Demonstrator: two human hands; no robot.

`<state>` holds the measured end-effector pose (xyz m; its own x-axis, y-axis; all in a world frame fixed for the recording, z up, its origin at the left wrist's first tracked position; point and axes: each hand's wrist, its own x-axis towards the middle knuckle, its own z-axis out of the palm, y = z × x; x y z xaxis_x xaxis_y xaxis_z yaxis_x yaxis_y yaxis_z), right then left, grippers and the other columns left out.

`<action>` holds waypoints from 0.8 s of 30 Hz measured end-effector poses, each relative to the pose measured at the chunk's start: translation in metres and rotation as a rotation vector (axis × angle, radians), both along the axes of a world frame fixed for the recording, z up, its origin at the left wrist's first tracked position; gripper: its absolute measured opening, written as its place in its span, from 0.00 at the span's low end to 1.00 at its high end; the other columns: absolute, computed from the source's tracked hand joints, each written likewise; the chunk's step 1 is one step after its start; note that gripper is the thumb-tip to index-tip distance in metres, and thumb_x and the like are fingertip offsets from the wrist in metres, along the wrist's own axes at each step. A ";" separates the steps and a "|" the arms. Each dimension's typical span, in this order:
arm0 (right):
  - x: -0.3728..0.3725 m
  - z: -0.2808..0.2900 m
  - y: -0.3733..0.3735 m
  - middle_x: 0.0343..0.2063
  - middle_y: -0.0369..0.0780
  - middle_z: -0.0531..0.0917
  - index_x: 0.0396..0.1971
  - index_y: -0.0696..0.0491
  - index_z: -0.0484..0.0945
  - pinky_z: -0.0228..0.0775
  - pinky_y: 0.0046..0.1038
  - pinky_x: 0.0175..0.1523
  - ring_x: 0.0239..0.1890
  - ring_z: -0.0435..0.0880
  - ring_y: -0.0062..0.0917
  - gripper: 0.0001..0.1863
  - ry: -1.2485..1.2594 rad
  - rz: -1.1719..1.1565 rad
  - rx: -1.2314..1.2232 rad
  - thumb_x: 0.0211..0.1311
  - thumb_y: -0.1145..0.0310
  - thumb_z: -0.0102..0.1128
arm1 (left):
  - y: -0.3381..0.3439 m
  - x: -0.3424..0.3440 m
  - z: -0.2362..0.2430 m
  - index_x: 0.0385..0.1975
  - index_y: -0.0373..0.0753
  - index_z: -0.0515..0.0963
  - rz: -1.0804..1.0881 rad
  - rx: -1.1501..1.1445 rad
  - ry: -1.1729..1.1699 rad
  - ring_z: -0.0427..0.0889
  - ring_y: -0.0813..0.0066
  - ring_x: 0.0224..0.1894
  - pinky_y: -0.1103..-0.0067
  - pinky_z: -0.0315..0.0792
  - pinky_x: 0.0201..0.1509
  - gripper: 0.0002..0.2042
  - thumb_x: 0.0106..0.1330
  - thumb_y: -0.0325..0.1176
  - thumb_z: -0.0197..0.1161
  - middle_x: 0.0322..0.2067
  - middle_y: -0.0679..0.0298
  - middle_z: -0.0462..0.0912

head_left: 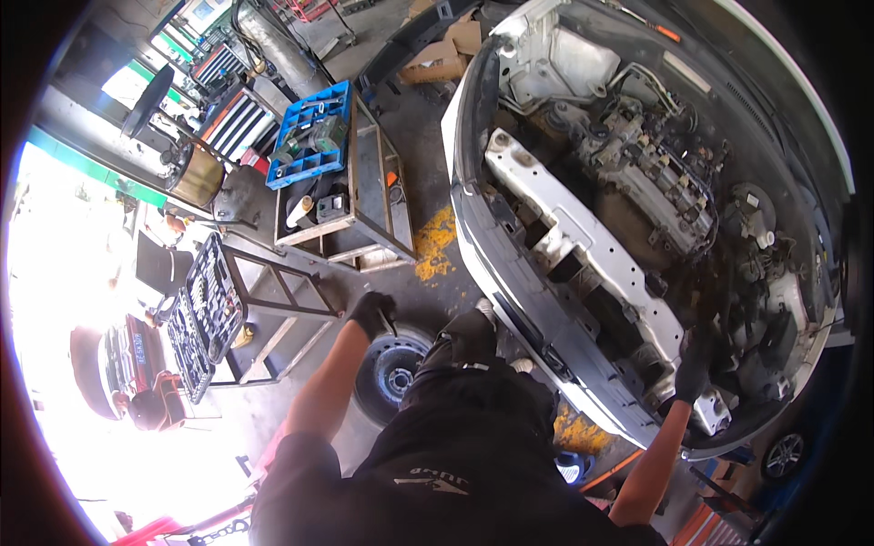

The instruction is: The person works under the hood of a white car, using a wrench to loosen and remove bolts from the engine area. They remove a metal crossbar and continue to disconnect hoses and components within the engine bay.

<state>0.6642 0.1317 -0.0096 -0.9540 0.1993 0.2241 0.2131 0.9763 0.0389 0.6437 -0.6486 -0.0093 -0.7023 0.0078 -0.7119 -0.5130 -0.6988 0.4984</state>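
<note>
My left hand (371, 315), in a dark glove, is held out over the floor beside a steel-rimmed wheel (393, 378). Its fingers are curled, and a thin, short thing shows at them, too small to name. My right hand (695, 366), also gloved, reaches into the engine bay of a white car at the end of the pale front crossmember (583, 238). Its fingers are lost against the dark parts there, so its grip is hidden. The engine (657, 182) lies exposed behind the crossmember.
The car's front bumper (510, 300) curves close along my right side. A metal cart (364, 182) with a blue tray (314, 168) stands ahead to the left. Nearer is a stand with an open socket set (216, 296). Cardboard boxes (437, 64) lie at the far end.
</note>
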 end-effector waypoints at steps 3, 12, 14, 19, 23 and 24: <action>0.012 0.005 0.017 0.66 0.45 0.62 0.68 0.47 0.57 0.57 0.36 0.66 0.67 0.61 0.41 0.28 0.037 -0.047 -0.060 0.67 0.70 0.41 | 0.000 -0.049 0.011 0.20 0.35 0.70 0.195 -0.049 -0.193 0.73 0.61 0.20 0.69 0.72 0.26 0.05 0.55 0.28 0.55 0.18 0.57 0.73; -0.011 0.030 -0.039 0.43 0.47 0.79 0.42 0.52 0.77 0.64 0.44 0.55 0.50 0.74 0.46 0.13 0.159 -0.209 -0.030 0.62 0.64 0.50 | -0.187 -0.259 -0.032 0.44 0.40 0.78 -0.958 -2.214 0.450 0.80 0.61 0.41 0.70 0.71 0.49 0.16 0.65 0.43 0.52 0.40 0.60 0.82; -0.016 0.058 -0.063 0.43 0.46 0.79 0.43 0.52 0.77 0.64 0.42 0.56 0.51 0.74 0.44 0.14 0.053 -0.432 -0.036 0.60 0.65 0.50 | -0.172 -0.324 -0.013 0.51 0.39 0.74 -0.447 -1.660 0.596 0.80 0.63 0.47 0.68 0.74 0.49 0.17 0.64 0.37 0.54 0.47 0.58 0.80; -0.011 0.034 -0.083 0.48 0.47 0.78 0.50 0.55 0.74 0.61 0.41 0.60 0.54 0.72 0.44 0.18 0.255 -0.742 -0.046 0.62 0.65 0.48 | -0.195 -0.405 -0.005 0.53 0.38 0.73 -0.028 -0.593 -0.007 0.77 0.64 0.52 0.65 0.74 0.51 0.18 0.66 0.38 0.55 0.51 0.59 0.77; -0.061 0.025 -0.151 0.59 0.49 0.70 0.58 0.49 0.70 0.53 0.43 0.66 0.63 0.64 0.45 0.23 0.356 -0.895 -0.160 0.63 0.61 0.50 | -0.225 -0.456 -0.008 0.53 0.39 0.73 -0.070 -0.768 -0.023 0.77 0.63 0.52 0.64 0.74 0.51 0.18 0.65 0.38 0.55 0.51 0.57 0.77; -0.087 0.021 -0.180 0.62 0.48 0.67 0.59 0.46 0.70 0.50 0.44 0.67 0.66 0.61 0.44 0.23 0.396 -0.942 -0.138 0.64 0.60 0.50 | -0.232 -0.466 -0.008 0.53 0.39 0.73 -0.080 -0.830 -0.020 0.77 0.62 0.52 0.64 0.74 0.51 0.18 0.65 0.38 0.55 0.51 0.57 0.77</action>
